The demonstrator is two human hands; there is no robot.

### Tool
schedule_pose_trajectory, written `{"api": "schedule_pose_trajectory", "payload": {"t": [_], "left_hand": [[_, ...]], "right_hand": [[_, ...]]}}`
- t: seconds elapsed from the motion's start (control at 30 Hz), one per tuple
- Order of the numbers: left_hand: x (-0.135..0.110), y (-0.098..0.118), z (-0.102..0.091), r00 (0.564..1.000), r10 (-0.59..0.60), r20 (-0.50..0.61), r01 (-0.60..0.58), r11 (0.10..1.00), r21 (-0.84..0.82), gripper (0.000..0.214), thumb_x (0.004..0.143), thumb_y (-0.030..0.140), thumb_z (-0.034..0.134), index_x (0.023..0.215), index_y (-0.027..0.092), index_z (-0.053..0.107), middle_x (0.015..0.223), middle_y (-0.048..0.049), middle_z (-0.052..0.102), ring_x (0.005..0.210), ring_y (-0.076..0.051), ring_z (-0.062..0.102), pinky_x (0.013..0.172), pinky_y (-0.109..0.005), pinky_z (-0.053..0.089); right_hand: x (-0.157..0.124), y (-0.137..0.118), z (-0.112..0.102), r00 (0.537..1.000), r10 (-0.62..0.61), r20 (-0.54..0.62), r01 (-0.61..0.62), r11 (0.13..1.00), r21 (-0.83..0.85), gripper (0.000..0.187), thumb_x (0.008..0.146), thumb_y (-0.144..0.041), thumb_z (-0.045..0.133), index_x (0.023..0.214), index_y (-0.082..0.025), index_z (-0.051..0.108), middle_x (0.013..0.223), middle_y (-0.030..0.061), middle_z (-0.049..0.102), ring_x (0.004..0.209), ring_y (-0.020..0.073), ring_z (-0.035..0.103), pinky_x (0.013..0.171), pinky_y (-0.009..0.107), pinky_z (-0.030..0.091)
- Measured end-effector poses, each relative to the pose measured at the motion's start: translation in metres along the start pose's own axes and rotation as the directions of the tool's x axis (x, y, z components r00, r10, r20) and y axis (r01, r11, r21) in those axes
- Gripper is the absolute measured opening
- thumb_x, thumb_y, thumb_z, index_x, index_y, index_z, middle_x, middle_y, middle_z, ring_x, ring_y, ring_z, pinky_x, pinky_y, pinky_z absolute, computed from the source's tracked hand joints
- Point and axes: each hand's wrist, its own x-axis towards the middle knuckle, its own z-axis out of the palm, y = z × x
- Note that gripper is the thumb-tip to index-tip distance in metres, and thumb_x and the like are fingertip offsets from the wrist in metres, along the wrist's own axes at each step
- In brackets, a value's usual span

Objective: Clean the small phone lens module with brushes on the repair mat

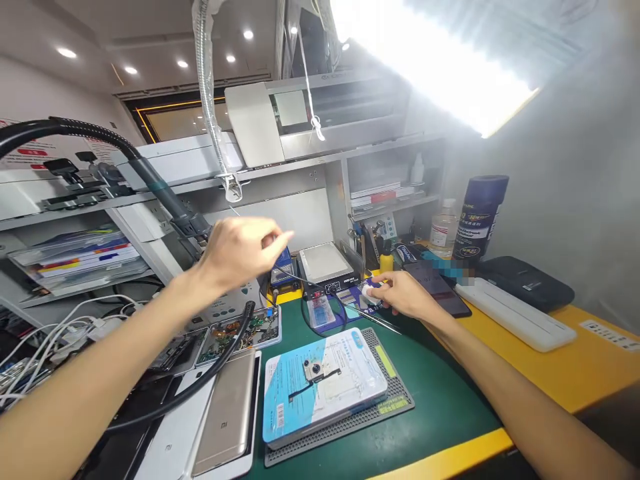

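Observation:
My left hand (240, 250) is raised at the centre left, beside the end of a black jointed arm (187, 223). Its fingers are curled with the thumb pointing right, and whatever they may hold is hidden. My right hand (405, 293) reaches to the back of the green mat (425, 373), with its fingers closed around a small white rounded object (370, 293). Tweezers (380, 320) lie just below that hand. A camera module (313, 369) with black flex cables rests on a blue-and-white package (340, 393) in front of both hands.
A grey perforated pad (400, 393) lies under the package. Phones (227, 413) and a black hose (200, 380) occupy the left side. Circuit boards fill a tray (273, 327). A heating plate (325, 263), yellow bottle (386, 260) and spray can (477, 220) stand behind. A bright lamp (440, 60) hangs above.

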Motion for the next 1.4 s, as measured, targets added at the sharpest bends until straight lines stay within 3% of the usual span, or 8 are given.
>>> {"api": "schedule_pose_trajectory", "payload": {"t": [0.07,0.13,0.3,0.5,0.63,0.93,1.1,1.4], "left_hand": [[-0.044,0.031,-0.009,0.992,-0.084,0.094,0.093,0.991,-0.098,0.033,0.096,0.041,0.054,0.076,0.018,0.067,0.069,0.0019,0.066,0.058,-0.012,0.059,0.06,-0.028,0.051],[-0.084,0.054,-0.007,0.963,-0.093,0.253,0.146,0.969,-0.199,0.023,0.093,0.034,0.057,0.077,0.024,0.07,0.073,0.0046,0.07,0.06,-0.011,0.062,0.053,-0.023,0.05],[-0.13,0.071,0.026,0.9,-0.13,0.416,0.254,0.932,-0.258,0.014,0.088,0.027,0.056,0.086,0.023,0.068,0.085,-0.0016,0.069,0.083,-0.02,0.064,0.077,-0.037,0.053],[-0.133,0.069,0.049,0.846,-0.169,0.506,0.339,0.903,-0.264,0.026,0.08,0.038,0.065,0.101,0.022,0.065,0.094,-0.0032,0.063,0.092,-0.025,0.058,0.082,-0.043,0.047],[-0.136,0.07,0.053,0.815,-0.215,0.538,0.401,0.88,-0.255,0.025,0.083,0.039,0.061,0.1,0.022,0.063,0.097,-0.0039,0.061,0.095,-0.026,0.057,0.086,-0.044,0.045],[-0.129,0.073,0.055,0.762,-0.267,0.59,0.504,0.818,-0.279,0.021,0.079,0.035,0.064,0.098,0.025,0.062,0.099,-0.0013,0.061,0.096,-0.023,0.058,0.085,-0.039,0.045],[-0.131,0.073,0.06,0.775,-0.267,0.573,0.514,0.794,-0.325,0.017,0.079,0.031,0.065,0.095,0.025,0.061,0.096,0.0004,0.06,0.094,-0.021,0.058,0.083,-0.036,0.046],[-0.141,0.072,0.068,0.863,-0.217,0.456,0.422,0.805,-0.417,0.017,0.083,0.025,0.065,0.099,0.025,0.059,0.099,0.0004,0.061,0.096,-0.02,0.057,0.086,-0.035,0.045]], "right_hand": [[0.0,0.0,-0.002,0.997,-0.033,-0.069,0.032,0.999,-0.009,0.032,0.098,-0.031,0.062,0.126,-0.017,0.06,0.125,0.0097,0.064,0.102,0.0241,0.067,0.085,0.044,0.058],[-0.001,-0.002,-0.005,0.988,-0.069,-0.137,0.066,0.997,-0.027,0.03,0.099,-0.032,0.061,0.125,-0.018,0.061,0.126,0.0095,0.063,0.104,0.0246,0.066,0.087,0.044,0.057],[-0.017,-0.015,-0.001,0.977,-0.211,-0.042,0.209,0.977,-0.047,0.027,0.098,-0.036,0.061,0.114,-0.015,0.066,0.114,0.0061,0.068,0.096,0.0241,0.068,0.083,0.041,0.058],[-0.045,-0.034,0.016,0.887,-0.359,0.291,0.37,0.929,0.018,0.019,0.086,-0.034,0.073,0.092,-0.016,0.077,0.076,-0.0006,0.069,0.071,0.0166,0.063,0.062,0.027,0.048],[-0.05,-0.035,0.022,0.869,-0.365,0.334,0.375,0.926,0.037,0.018,0.084,-0.031,0.071,0.092,-0.017,0.078,0.069,-0.0015,0.064,0.063,0.0144,0.055,0.055,0.025,0.039],[-0.063,-0.041,0.032,0.823,-0.433,0.366,0.453,0.891,0.035,0.023,0.082,-0.035,0.074,0.099,-0.019,0.075,0.091,0.0034,0.067,0.077,0.0173,0.059,0.066,0.027,0.045],[-0.069,-0.046,0.038,0.782,-0.496,0.378,0.535,0.845,0.002,0.027,0.078,-0.027,0.076,0.103,-0.018,0.073,0.098,0.0046,0.066,0.087,0.0202,0.059,0.075,0.031,0.045],[-0.078,-0.052,0.047,0.711,-0.566,0.418,0.644,0.763,-0.061,0.035,0.077,-0.016,0.069,0.111,-0.016,0.068,0.099,0.0062,0.064,0.094,0.0232,0.059,0.085,0.036,0.047]]}}
